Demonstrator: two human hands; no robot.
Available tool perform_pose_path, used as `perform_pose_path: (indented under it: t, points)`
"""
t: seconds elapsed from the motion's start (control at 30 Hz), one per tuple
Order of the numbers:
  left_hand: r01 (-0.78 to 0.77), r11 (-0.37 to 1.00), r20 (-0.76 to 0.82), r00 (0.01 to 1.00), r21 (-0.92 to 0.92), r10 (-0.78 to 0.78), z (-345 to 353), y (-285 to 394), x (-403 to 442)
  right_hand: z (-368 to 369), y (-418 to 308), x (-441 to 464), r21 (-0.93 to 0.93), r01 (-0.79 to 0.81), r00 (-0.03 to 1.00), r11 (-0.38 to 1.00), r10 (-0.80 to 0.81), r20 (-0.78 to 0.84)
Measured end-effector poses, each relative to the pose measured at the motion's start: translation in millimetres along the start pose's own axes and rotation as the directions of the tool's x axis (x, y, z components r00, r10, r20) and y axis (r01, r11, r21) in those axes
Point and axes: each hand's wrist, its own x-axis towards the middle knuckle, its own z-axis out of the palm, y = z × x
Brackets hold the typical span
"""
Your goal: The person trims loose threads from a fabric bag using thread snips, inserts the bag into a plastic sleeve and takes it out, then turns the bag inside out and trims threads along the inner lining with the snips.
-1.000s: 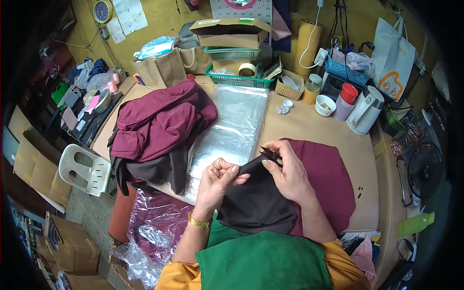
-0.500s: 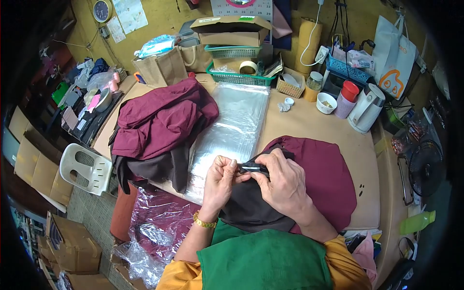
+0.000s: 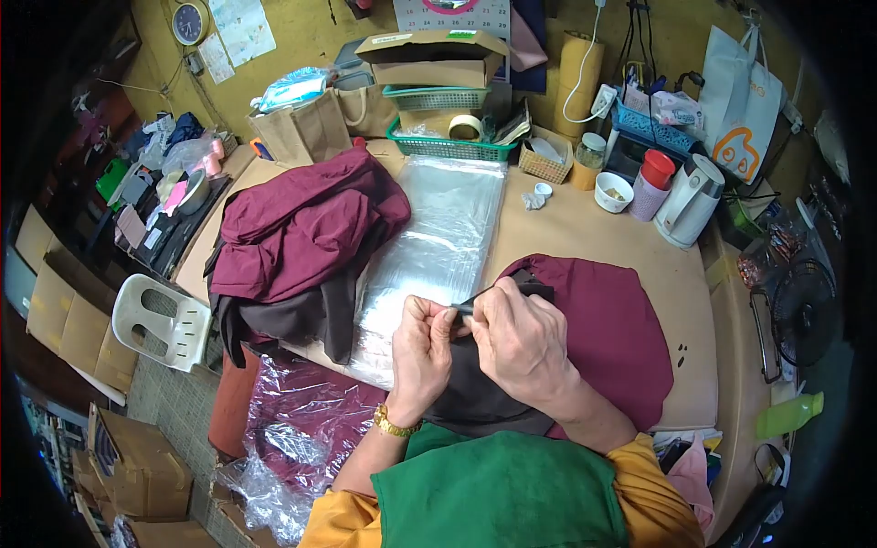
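A maroon and black garment [image 3: 607, 342] lies at the table's near edge, its dark part draped towards my lap. Above it, my left hand [image 3: 423, 352] is closed, with thumb and fingers pinching a dark edge. My right hand [image 3: 525, 347] is closed right beside it, fingers curled around a small dark piece [image 3: 464, 310] between the two hands. Whether this piece is part of the garment or a separate item I cannot tell. A gold bracelet circles my left wrist.
A second maroon and black garment [image 3: 306, 228] is heaped to the left. Clear plastic bags [image 3: 438, 215] lie beside it. Green baskets [image 3: 448, 146], a white bowl [image 3: 613, 194] and an electric kettle [image 3: 692, 203] stand further back. A white chair [image 3: 163, 320] is at the left.
My right hand has turned and its fingers have curled in closer to my left hand. The black piece with a pale strip, visible between them before, is now mostly covered.
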Motion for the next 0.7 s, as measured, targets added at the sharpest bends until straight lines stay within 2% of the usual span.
perform_pose_path:
  t: [0.07,0.1,0.13,0.17,0.2,0.23,0.27,0.33,0.37,0.43,0.5,0.53,0.6,0.7]
  points:
    - [-0.022,0.997,0.028,0.999,0.071,0.020,2,2,-1,2,4,0,-0.003,-0.013,1.000,1.000,0.013,0.007]
    - [-0.023,0.997,0.030,0.999,0.070,0.021,2,2,-2,7,11,0,0.174,-0.141,0.989,0.974,0.145,-0.007]
    - [0.010,0.999,0.029,1.000,-0.053,-0.009,3,2,-2,11,18,1,0.347,-0.256,0.962,0.902,0.273,0.000]
    - [0.041,0.983,0.030,0.999,-0.177,-0.036,3,2,-1,14,25,3,0.470,-0.263,0.950,0.842,0.312,-0.027]
    - [0.036,0.983,0.027,0.999,-0.179,-0.032,3,1,0,16,36,2,0.484,-0.247,0.965,0.840,0.259,0.043]
    - [0.097,0.957,0.010,0.995,-0.273,-0.099,2,-1,1,19,45,-1,0.498,-0.234,0.972,0.835,0.204,0.113]
    - [0.157,0.919,0.001,0.986,-0.362,-0.168,-1,-3,2,22,50,-6,0.499,-0.233,0.972,0.835,0.204,0.113]
    - [0.144,0.899,-0.013,0.986,-0.413,-0.164,-12,-1,9,27,57,-11,0.501,-0.490,0.870,0.713,0.364,0.333]
    - [0.136,0.875,-0.025,0.986,-0.464,-0.167,-18,0,12,26,56,-11,0.500,-0.489,0.871,0.715,0.365,0.329]
    - [0.142,0.946,-0.034,0.987,-0.293,-0.159,-28,-9,16,24,53,-10,0.573,-0.458,0.888,0.680,0.386,0.251]
    - [0.164,0.986,0.062,0.985,-0.041,-0.161,-28,9,16,25,52,-11,0.584,-0.425,0.903,0.692,0.369,0.219]
    - [0.164,0.986,0.059,0.985,-0.039,-0.162,-25,12,17,26,51,-11,0.594,-0.391,0.917,0.703,0.352,0.188]
    - [0.081,0.993,0.105,0.990,0.085,-0.090,-14,14,19,26,47,-11,0.566,-0.391,0.919,0.726,0.346,0.192]
    - [0.090,0.996,0.097,0.991,-0.010,-0.089,-6,-2,25,26,41,-10,0.532,-0.390,0.920,0.751,0.347,0.184]
